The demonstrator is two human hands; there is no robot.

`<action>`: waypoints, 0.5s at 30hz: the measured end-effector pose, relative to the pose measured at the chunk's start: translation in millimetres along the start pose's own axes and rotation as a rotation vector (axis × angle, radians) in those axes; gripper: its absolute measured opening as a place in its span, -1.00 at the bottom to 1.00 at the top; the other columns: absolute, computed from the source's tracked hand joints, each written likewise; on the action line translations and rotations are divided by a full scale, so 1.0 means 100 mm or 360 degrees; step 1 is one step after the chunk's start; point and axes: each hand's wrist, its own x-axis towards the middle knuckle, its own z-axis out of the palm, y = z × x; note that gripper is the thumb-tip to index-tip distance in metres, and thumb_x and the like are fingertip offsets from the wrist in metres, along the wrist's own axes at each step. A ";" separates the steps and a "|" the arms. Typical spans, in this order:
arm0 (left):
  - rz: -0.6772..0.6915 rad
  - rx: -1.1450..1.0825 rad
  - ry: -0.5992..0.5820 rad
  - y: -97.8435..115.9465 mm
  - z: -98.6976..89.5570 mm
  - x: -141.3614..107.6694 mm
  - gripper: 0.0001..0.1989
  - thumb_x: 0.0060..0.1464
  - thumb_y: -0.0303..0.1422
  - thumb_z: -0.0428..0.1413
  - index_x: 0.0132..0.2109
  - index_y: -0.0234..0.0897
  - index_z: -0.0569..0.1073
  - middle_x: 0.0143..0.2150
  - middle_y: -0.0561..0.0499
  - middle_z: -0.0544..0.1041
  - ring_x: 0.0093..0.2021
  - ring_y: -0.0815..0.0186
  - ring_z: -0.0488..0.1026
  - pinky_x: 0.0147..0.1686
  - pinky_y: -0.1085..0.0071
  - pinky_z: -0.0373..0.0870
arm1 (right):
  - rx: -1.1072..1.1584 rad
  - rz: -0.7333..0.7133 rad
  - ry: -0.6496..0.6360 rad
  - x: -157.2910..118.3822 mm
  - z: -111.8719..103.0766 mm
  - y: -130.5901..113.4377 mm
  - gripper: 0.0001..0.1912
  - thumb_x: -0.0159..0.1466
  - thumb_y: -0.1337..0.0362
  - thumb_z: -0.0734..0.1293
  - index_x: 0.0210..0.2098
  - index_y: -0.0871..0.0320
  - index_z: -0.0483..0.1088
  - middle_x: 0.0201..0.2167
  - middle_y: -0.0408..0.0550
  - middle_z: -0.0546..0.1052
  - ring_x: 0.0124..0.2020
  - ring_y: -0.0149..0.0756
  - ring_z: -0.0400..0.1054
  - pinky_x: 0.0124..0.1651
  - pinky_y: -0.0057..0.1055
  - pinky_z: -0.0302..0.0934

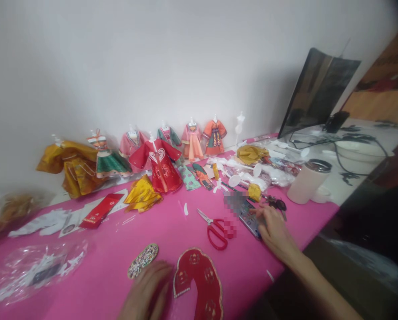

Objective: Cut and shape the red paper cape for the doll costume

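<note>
My right hand reaches in from the right, its fingertips at the screen of a smartphone lying on the pink table cover. It does not grip the phone. At the bottom, my left hand rests with its fingers loosely extended, a little blurred. Just beyond it lies an oval piece covered in multicoloured speckles, partly behind the fingers. Right of that hand is a curved red piece with gold motifs and a patterned edge. Between this piece and the phone lie red-handled scissors, blades slightly apart.
Small doll dresses on stands line the wall, including a red robe. Yellow fabric, a red packet and a clear plastic bag lie left. Rightward are a pale bottle, keys, cables and a monitor.
</note>
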 end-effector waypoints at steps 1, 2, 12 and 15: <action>0.0001 -0.0002 0.0012 -0.02 0.02 -0.03 -0.67 0.27 -0.21 0.00 0.14 -0.02 0.40 0.06 0.00 0.59 0.01 0.13 0.58 0.02 0.23 0.57 | -0.0004 0.0000 -0.0002 0.00 0.00 0.00 -0.72 0.11 0.46 0.15 -0.20 0.06 0.22 -0.12 0.07 0.53 0.14 0.04 0.26 0.12 0.05 0.14; 0.0000 -0.0003 0.0017 -0.03 0.04 -0.05 -0.66 0.27 -0.21 0.00 0.15 -0.01 0.39 0.08 0.00 0.58 0.02 0.13 0.58 0.02 0.22 0.57 | -0.0006 -0.0002 -0.0006 0.01 0.00 0.00 -0.73 0.11 0.46 0.15 -0.21 0.06 0.22 -0.11 0.07 0.53 0.14 0.04 0.25 0.12 0.05 0.14; 0.0003 -0.0040 -0.0012 0.02 -0.02 -0.03 -0.65 0.23 -0.22 0.07 0.15 -0.02 0.40 0.09 0.00 0.58 0.05 0.12 0.56 0.02 0.22 0.57 | 0.0027 -0.0005 -0.0048 0.02 0.03 -0.01 -0.72 0.06 0.48 0.16 -0.24 0.07 0.23 -0.11 0.08 0.53 0.17 0.06 0.23 0.14 0.09 0.13; -0.0029 -0.0033 -0.0015 0.02 0.01 -0.03 -0.65 0.22 -0.23 0.08 0.15 -0.02 0.41 0.10 -0.02 0.57 0.07 0.11 0.55 0.02 0.22 0.57 | 0.0058 0.0021 -0.0065 0.01 0.04 -0.03 -0.73 0.07 0.47 0.16 -0.26 0.08 0.25 -0.11 0.08 0.53 0.10 0.07 0.28 0.11 0.11 0.14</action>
